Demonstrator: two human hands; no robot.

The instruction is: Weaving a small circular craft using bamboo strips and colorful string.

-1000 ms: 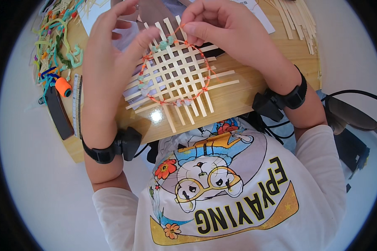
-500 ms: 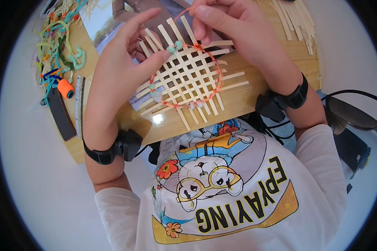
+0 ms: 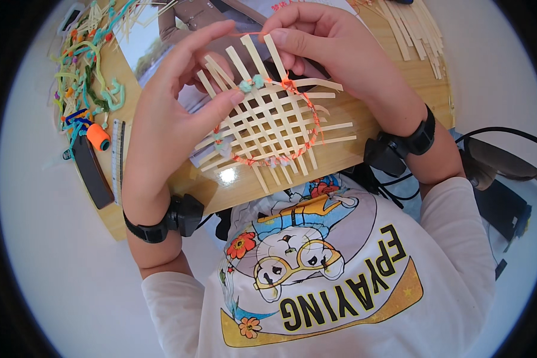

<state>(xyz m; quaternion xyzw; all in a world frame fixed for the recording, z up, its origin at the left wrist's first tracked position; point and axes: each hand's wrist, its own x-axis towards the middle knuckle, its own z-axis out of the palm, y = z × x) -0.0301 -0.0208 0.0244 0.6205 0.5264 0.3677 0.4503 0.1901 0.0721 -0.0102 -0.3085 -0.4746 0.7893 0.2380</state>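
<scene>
Holding a woven lattice of pale strips (image 3: 274,122) over the near side of the wooden table (image 3: 203,194) — not showing clearly whether touching it along the lower edge. Ringing the weave with orange cord (image 3: 314,113), bearing pale green tufts (image 3: 258,81) along the upper edge, and sticking strip ends out past the ring. Gripping the lattice's left side with the left hand (image 3: 185,89): laying the thumb over the front, extending the index finger upward, hiding the other fingertips behind the strips. Pinching orange thread (image 3: 244,33) above the top strips between thumb and index finger of the right hand (image 3: 325,45), curling the other fingers below. Overlapping a printed picture sheet (image 3: 149,53) behind the weave. Having a ruler (image 3: 117,161), an orange cylinder (image 3: 98,137), a dark bar (image 3: 92,176) and tangled coloured pipe cleaners (image 3: 110,95) on the left — and loose pale strips (image 3: 409,30) at the far right. Wearing black wrist straps (image 3: 423,130) and a white printed shirt (image 3: 328,298).
</scene>
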